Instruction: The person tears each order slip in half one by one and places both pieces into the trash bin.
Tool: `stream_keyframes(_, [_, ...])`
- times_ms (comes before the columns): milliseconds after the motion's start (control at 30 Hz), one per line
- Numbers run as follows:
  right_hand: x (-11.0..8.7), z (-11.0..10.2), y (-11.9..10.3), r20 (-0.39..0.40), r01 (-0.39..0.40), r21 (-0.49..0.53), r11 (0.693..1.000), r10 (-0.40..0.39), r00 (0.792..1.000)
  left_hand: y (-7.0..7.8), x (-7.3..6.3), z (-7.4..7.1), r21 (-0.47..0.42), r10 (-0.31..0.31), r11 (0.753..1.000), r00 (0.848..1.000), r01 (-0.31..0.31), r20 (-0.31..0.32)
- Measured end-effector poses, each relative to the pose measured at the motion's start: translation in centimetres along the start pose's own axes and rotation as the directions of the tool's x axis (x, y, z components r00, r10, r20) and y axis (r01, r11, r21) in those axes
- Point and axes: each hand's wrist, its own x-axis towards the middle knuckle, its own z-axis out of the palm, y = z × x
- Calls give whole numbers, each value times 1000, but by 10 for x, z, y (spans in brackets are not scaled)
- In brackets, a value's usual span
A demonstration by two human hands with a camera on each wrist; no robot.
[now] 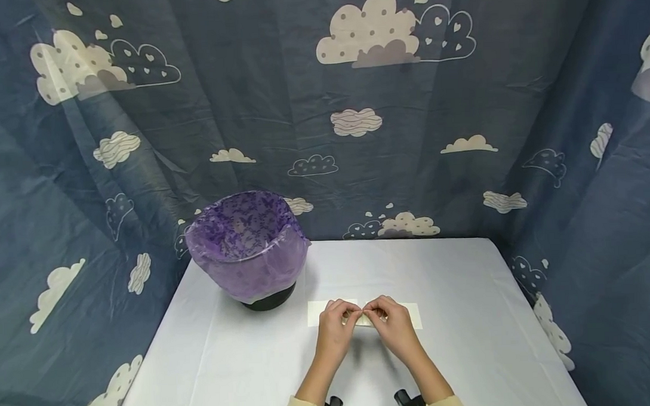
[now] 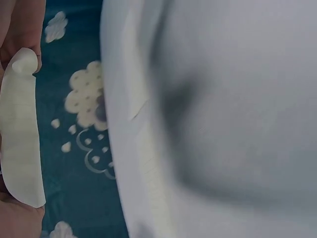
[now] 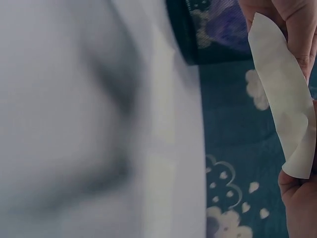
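Both hands are together above the middle of the white table, holding one small cream paper strip (image 1: 364, 322) between them. The left hand (image 1: 337, 327) pinches one end with thumb and fingers, and the right hand (image 1: 392, 325) pinches the other. In the left wrist view the strip (image 2: 21, 134) bows between the hands, one end curled over near the right fingers. The right wrist view shows the strip (image 3: 281, 89) with a folded-over corner near the right hand. Behind the hands, a cream paper rectangle (image 1: 315, 314) lies at left and another cream rectangle (image 1: 415, 315) at right.
A dark bin lined with a purple plastic bag (image 1: 252, 271) stands at the table's back left. The white table (image 1: 244, 361) ends at a dark blue cloud-print curtain (image 1: 279, 121) behind and on both sides.
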Motion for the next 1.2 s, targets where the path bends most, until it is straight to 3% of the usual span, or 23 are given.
stream_keyframes(233, [20, 1, -22, 16, 35, 13, 999, -35, 999, 7, 18, -22, -18, 18, 1000, 999, -19, -35])
stream_keyframes(600, [32, 0, -36, 33, 67, 54, 996, -68, 997, 11, 31, -34, -42, -11, 999, 998, 9, -55])
stream_keyframes(933, [36, 6, -35, 40, -17, 99, 995, 13, 999, 9, 35, -34, -69, -29, 997, 997, 24, -74])
stream_keyframes(1200, [35, 6, -40, 96, -163, 157, 974, 149, 984, 11, 34, -36, -89, -45, 995, 995, 37, -91])
